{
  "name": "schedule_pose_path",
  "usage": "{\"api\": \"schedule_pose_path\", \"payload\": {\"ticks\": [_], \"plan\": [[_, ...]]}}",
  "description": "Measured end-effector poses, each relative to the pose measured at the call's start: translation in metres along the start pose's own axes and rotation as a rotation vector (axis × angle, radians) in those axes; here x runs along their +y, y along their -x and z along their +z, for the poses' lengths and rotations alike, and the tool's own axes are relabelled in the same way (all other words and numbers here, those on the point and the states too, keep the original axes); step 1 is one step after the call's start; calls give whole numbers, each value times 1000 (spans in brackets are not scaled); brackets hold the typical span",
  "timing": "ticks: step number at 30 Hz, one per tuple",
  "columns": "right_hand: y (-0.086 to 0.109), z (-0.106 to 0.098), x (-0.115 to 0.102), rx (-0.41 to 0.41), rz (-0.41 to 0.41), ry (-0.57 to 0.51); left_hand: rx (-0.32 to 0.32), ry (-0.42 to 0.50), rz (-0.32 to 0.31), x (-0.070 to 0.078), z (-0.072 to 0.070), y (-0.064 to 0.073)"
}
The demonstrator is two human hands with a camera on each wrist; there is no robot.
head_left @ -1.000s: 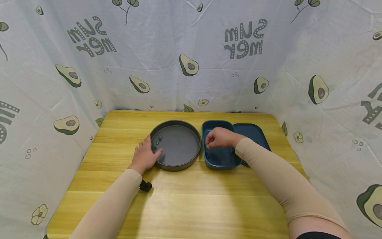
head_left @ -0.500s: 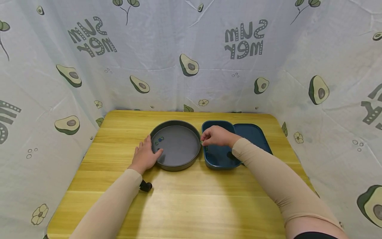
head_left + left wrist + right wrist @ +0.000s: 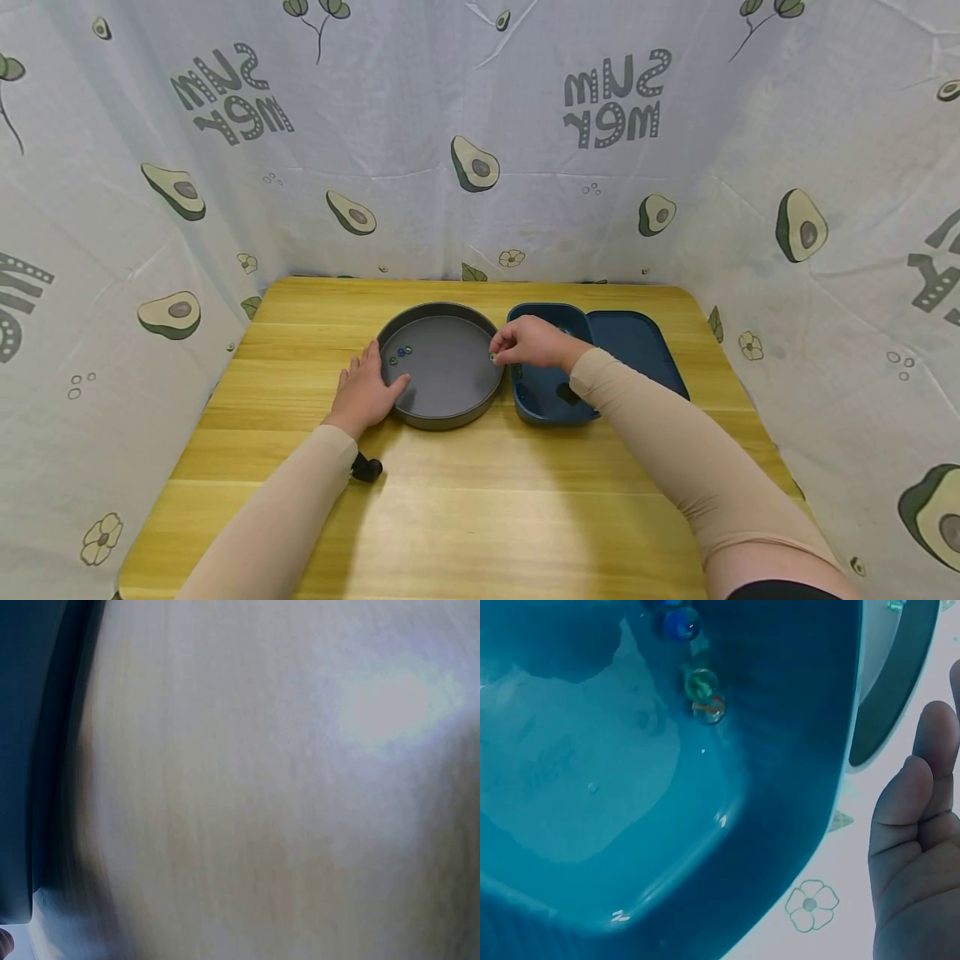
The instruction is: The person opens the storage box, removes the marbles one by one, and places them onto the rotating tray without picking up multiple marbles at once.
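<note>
My left hand [image 3: 364, 390] rests with spread, straight fingers on the left rim of a round grey pan [image 3: 457, 367]. Several small glass marbles [image 3: 401, 352] lie in the pan by that hand. Over the pan's right rim, my right hand [image 3: 534, 343] pinches a greenish marble [image 3: 492, 357] between thumb and fingers. Beneath its wrist stands a deep blue rectangular container [image 3: 540, 408]. Inside, the right wrist view shows a blue marble [image 3: 681, 625], a green marble [image 3: 701, 685] and a clear marble with orange [image 3: 709, 710].
A flat blue lid [image 3: 637, 337] lies right of the container, partly under it. All stand on a wooden table [image 3: 465, 508]. A patterned curtain [image 3: 420, 108] hangs around the back and sides. Near the left wrist sits a small black object [image 3: 367, 468].
My right hand has lifted a marble out of the blue container and moved left to the pan's right rim. The left hand stays put, while marbles in the pan have shifted slightly.
</note>
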State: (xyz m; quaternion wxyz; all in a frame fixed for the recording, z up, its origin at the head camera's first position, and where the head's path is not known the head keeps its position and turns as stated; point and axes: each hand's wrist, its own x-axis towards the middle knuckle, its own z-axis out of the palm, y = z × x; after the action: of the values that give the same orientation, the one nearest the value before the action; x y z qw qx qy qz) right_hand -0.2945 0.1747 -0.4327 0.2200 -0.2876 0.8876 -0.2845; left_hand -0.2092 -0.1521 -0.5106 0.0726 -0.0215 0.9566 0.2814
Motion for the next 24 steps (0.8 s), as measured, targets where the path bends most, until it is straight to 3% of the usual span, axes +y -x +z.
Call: {"api": "schedule_pose_path", "payload": {"ticks": [24], "plan": [[-18, 18, -21, 52, -25, 6, 3, 19, 1, -1, 1, 0]]}}
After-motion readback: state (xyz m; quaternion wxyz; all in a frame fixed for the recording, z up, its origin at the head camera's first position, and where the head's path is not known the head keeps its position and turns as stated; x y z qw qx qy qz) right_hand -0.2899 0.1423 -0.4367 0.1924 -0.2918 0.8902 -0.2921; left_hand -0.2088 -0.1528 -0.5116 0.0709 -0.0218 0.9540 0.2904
